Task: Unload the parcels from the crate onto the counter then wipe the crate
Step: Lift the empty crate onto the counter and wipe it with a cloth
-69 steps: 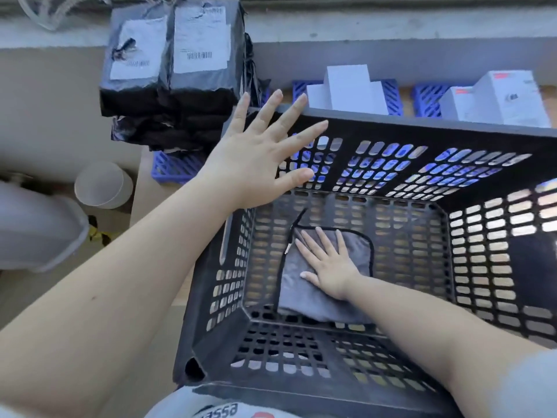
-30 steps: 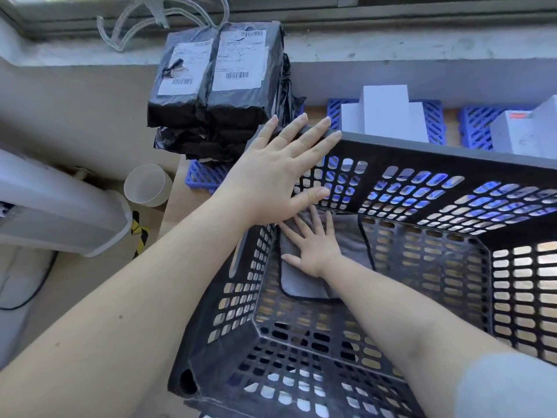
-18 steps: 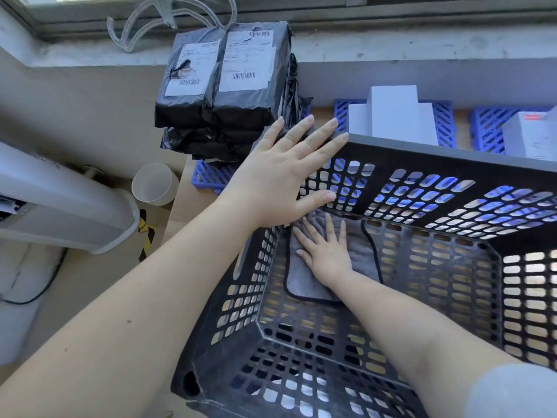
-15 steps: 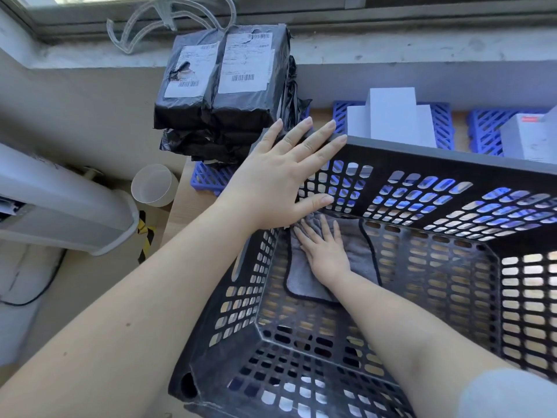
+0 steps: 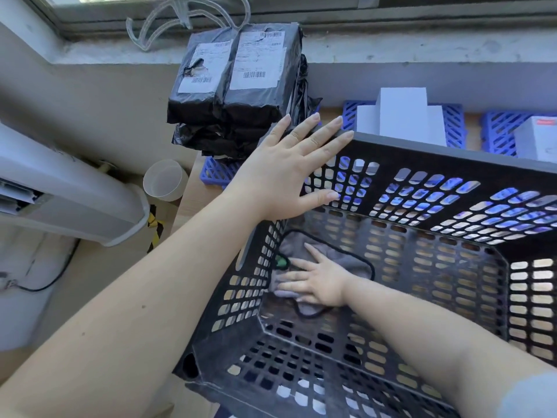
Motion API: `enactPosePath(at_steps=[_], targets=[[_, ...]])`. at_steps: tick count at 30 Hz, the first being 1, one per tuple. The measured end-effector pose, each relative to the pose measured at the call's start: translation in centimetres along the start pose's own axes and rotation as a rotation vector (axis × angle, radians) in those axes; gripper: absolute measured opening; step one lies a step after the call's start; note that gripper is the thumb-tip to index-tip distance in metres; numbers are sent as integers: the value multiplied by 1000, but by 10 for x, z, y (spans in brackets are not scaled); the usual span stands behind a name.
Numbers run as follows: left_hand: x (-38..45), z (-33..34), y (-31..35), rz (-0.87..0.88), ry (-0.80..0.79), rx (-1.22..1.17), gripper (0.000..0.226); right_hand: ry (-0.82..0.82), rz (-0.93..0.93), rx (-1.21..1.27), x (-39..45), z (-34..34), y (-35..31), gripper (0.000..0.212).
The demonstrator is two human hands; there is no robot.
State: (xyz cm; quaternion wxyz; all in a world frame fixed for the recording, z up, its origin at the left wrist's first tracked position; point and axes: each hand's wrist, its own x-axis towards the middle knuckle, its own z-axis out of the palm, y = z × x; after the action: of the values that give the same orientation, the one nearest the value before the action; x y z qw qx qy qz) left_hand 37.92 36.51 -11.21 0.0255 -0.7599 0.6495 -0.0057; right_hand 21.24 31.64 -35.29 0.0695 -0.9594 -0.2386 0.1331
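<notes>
The black perforated crate [image 5: 452, 152] fills the middle and right of the view, with only a grey cloth [image 5: 346, 257] inside. My left hand [image 5: 286, 173] lies flat with spread fingers over the crate's far left corner, fingertips on the rim. My right hand [image 5: 316, 282] presses flat on the cloth at the floor's left side, against the left wall. A stack of black parcels [image 5: 238, 95] with white labels stands on the counter just beyond the left hand. White boxes [image 5: 401, 116] sit behind the crate.
Blue plastic grids [image 5: 217, 173] lie under the parcels and boxes on the wooden counter. A window sill [image 5: 422, 46] runs along the back. A white appliance [image 5: 60, 188] and a translucent cup [image 5: 164, 181] are at left, below the counter edge.
My right hand has slid the cloth from the far side of the crate floor toward me along the left wall, bunching it. The left hand stays on the corner.
</notes>
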Motion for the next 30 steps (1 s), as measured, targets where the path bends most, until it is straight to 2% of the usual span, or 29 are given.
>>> enactPosePath(at_steps=[3,6,9,13,16,18,21,25,30], targets=[[0,0,0,-2,4,3,80,6,144,18,2,-6,22,47],[-1,1,0,-4,4,1,79,88,285,27,4,-2,14,46],[0,0,0,-5,-6,0,79,94,387,132,5,4,-1,48],[-1,-1,-1,-4,-12,2,80,65,222,294,1,11,-34,58],[-1,-1,0,-3,-14,4,81,-31,102,346,1,11,-56,47],[-1,-2,1,-6,-18,7,81,-107,21,358,2,8,-62,48],[-1,-3,1,-5,-20,12,81,-147,-51,252,-2,8,-67,50],[-2,-2,1,-9,-27,5,80,-227,-41,86,-19,7,-64,51],[-2,-3,0,-7,-27,11,80,-296,-53,-40,-59,11,-44,64]])
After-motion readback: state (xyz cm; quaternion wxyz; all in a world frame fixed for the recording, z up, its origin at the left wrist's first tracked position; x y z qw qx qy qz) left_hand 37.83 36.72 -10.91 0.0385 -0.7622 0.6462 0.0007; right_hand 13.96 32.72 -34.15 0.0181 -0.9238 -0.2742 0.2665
